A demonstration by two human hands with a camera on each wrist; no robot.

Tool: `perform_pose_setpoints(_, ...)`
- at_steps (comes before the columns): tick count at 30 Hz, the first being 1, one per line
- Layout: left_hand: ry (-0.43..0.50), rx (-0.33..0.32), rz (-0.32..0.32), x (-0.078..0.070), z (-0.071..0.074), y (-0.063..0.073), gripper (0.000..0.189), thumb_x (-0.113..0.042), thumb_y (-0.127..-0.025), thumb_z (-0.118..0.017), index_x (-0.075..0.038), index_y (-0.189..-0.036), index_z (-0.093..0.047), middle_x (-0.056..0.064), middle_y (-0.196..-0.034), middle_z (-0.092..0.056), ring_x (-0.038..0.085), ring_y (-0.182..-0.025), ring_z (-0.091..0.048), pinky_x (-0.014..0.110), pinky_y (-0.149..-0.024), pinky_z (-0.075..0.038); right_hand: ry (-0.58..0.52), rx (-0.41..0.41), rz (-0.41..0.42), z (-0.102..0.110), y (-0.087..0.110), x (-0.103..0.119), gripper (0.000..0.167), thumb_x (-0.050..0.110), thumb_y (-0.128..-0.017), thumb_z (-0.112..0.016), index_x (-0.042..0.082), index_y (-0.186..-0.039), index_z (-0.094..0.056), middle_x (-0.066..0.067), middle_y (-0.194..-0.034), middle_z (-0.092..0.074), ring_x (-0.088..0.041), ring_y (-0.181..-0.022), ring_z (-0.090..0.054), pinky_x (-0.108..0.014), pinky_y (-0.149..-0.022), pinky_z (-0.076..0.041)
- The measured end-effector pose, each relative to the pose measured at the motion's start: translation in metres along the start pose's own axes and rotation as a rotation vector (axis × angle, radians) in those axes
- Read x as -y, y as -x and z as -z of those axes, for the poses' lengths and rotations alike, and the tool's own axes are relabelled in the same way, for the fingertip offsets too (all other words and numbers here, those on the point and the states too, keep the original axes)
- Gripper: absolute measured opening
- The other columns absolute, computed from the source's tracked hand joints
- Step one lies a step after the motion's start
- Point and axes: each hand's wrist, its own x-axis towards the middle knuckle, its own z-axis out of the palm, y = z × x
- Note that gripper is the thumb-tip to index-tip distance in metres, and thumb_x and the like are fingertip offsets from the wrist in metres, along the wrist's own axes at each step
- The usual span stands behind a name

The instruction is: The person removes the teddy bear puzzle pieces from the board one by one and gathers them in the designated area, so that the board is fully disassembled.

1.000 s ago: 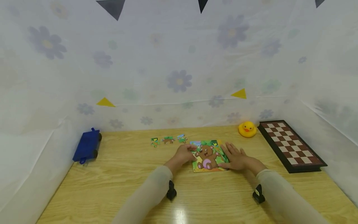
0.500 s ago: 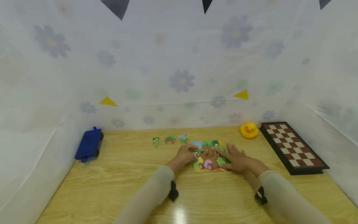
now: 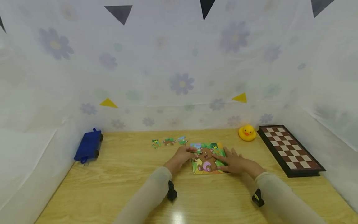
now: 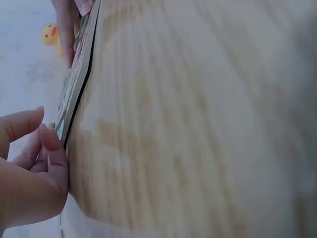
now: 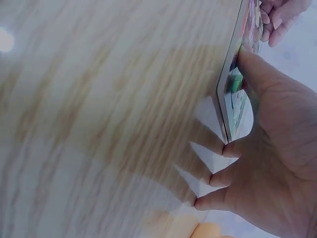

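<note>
A jigsaw puzzle [image 3: 207, 168] with a smiling brown bear lies on the wooden table, its raised edge showing in both wrist views. At its left side, my left hand [image 3: 180, 156] curls thumb and index finger around a small puzzle piece [image 3: 198, 151], mostly hidden by the fingers. The left wrist view has this left hand [image 4: 34, 168] right at the board's edge. My right hand [image 3: 237, 162] lies spread over the right side, index finger and thumb on the picture. In the right wrist view the right thumb touches the puzzle [image 5: 236, 94] while the other fingertips reach the table.
Three loose puzzle pieces [image 3: 169, 142] lie behind the left hand. A yellow rubber duck [image 3: 247, 133] and a checkered board [image 3: 289, 149] stand to the right. A blue wheeled toy [image 3: 88, 145] is at the far left, near the white flowered cloth wall [image 3: 139, 77].
My right index finger has slid further left across the puzzle onto the bear. The left fingers have shifted slightly at the left edge. The head view has tilted a little.
</note>
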Motion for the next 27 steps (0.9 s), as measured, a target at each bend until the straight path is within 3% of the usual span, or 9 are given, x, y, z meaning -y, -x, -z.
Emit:
perform_pose_setpoints(4, 0.027, -0.013, 0.008, -0.002, -0.001, 0.004, 0.022, -0.002, -0.088, -0.063, 0.0, -0.11, -0.065, 0.008, -0.1, -0.064, 0.017, -0.085, -0.061, 0.025, -0.066, -0.05, -0.007, 0.001, 0.003, -0.003, -0.001, -0.001, 0.067, 0.056, -0.095, -0.043, 0.024, -0.151, -0.027, -0.031, -0.152, -0.003, -0.059, -0.133, -0.003, -0.078, -0.097, -0.012)
perform_pose_setpoints(12, 0.034, -0.089, -0.007, -0.006, -0.004, 0.002, 0.017, 0.002, -0.085, -0.065, 0.001, -0.102, -0.067, 0.006, -0.094, -0.064, 0.015, -0.08, -0.06, 0.027, -0.071, -0.054, 0.024, 0.01, -0.009, -0.001, -0.002, -0.002, 0.068, 0.058, -0.094, -0.041, 0.026, -0.151, -0.024, -0.03, -0.153, -0.002, -0.059, -0.133, -0.005, -0.078, -0.097, -0.016)
perform_pose_setpoints(17, 0.061, -0.099, -0.006, -0.01, -0.005, 0.004, 0.019, 0.005, -0.086, -0.062, 0.003, -0.105, -0.066, 0.008, -0.098, -0.065, 0.016, -0.084, -0.062, 0.028, -0.075, -0.055, 0.023, 0.002, -0.003, -0.001, -0.003, -0.002, 0.067, 0.058, -0.094, -0.042, 0.026, -0.151, -0.026, -0.031, -0.152, -0.004, -0.06, -0.133, -0.006, -0.079, -0.095, -0.017)
perform_pose_setpoints(27, 0.18, -0.171, -0.004, -0.008, -0.015, 0.006, 0.024, 0.012, -0.084, -0.059, 0.007, -0.108, -0.062, 0.015, -0.101, -0.064, 0.014, -0.069, -0.062, 0.026, -0.062, -0.057, -0.008, -0.011, 0.007, -0.001, -0.002, -0.001, 0.066, 0.055, -0.094, -0.045, 0.026, -0.15, -0.027, -0.031, -0.152, -0.004, -0.059, -0.133, -0.004, -0.078, -0.096, -0.016)
